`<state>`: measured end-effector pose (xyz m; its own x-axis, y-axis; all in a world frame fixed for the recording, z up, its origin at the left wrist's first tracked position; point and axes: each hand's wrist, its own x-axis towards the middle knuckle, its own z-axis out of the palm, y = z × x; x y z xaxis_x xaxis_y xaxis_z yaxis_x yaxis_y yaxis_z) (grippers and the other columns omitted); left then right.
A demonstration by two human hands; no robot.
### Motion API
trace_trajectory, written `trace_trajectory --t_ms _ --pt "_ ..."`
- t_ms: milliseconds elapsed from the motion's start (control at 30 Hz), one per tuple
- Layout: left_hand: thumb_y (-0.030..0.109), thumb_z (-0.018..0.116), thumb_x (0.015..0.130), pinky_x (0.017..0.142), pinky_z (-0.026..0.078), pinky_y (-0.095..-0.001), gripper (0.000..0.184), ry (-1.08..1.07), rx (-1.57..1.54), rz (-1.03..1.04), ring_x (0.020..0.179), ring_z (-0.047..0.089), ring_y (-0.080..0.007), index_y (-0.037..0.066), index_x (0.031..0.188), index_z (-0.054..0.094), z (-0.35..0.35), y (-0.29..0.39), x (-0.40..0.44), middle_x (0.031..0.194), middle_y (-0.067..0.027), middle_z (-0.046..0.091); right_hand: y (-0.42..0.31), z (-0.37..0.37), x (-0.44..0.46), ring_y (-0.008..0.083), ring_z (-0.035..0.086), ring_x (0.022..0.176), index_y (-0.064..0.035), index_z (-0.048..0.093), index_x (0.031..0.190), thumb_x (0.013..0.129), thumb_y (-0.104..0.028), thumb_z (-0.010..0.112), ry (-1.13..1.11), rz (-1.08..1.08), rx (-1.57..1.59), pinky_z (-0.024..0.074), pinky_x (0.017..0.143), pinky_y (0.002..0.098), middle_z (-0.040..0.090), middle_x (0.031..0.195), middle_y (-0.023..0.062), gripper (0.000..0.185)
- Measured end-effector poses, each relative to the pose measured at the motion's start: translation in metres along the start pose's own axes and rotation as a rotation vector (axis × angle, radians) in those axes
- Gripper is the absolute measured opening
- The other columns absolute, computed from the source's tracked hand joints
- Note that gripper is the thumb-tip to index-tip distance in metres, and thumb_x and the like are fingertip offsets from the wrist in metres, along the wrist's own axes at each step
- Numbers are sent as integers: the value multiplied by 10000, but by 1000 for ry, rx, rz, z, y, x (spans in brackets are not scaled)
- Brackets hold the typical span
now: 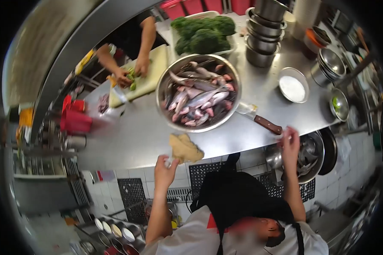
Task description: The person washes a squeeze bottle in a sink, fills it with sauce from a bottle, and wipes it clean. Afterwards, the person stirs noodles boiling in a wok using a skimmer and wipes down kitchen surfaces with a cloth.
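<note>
My left hand is at the front edge of the steel table, its thumb and fingers apart with a pale patch between them that I cannot identify. Beside its thumb lies a crumpled tan cloth. My right hand is just past the handle end of a cleaver, its fingers blurred. The cleaver's blade points toward a large steel bowl heaped with whole fish. Whether the right hand touches the handle is unclear.
Across the table, another person's hands work on green vegetable pieces over a cutting board. Broccoli, stacked steel pots and a bowl of white contents stand farther back. A basin with fish sits below the right edge.
</note>
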<state>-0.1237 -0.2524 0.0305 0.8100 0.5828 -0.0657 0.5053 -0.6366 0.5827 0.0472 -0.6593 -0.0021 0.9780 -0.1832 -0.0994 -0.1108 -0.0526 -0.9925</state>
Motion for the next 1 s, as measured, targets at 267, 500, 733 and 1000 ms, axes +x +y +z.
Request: trace_trajectory --t_ms 267,500,733,1000 --pt "389 689 842 1066 380 -460 864 -25 126 29 1258 443 -467 -3 1487 267 134 13 19 1358 -310 450 21 0 -100 90 582 678 -12 529 1203 922 -109 625 -566 -75 -229 466 584 231 607 945 61 312" --pt "98 585 849 977 470 -466 521 -304 -89 476 1152 565 -404 30 1356 489 236 107 -65 1298 -231 555 33 -15 -111 104 595 689 -21 558 1154 936 -103 605 -580 -91 -189 494 606 251 608 851 46 238" --pt "66 599 823 849 522 -507 549 -136 -240 490 1027 603 -448 124 1350 455 230 152 -87 1290 -222 444 23 -52 -120 83 554 686 -41 555 1160 956 -114 568 -489 -177 -317 516 602 236 560 869 14 218" --pt "173 555 888 936 488 -472 493 -71 9 415 1071 581 -421 136 1371 465 160 42 11 1162 -248 503 77 -62 -132 83 546 613 -59 535 1105 967 -118 552 -343 -23 -338 468 532 223 558 859 11 151"
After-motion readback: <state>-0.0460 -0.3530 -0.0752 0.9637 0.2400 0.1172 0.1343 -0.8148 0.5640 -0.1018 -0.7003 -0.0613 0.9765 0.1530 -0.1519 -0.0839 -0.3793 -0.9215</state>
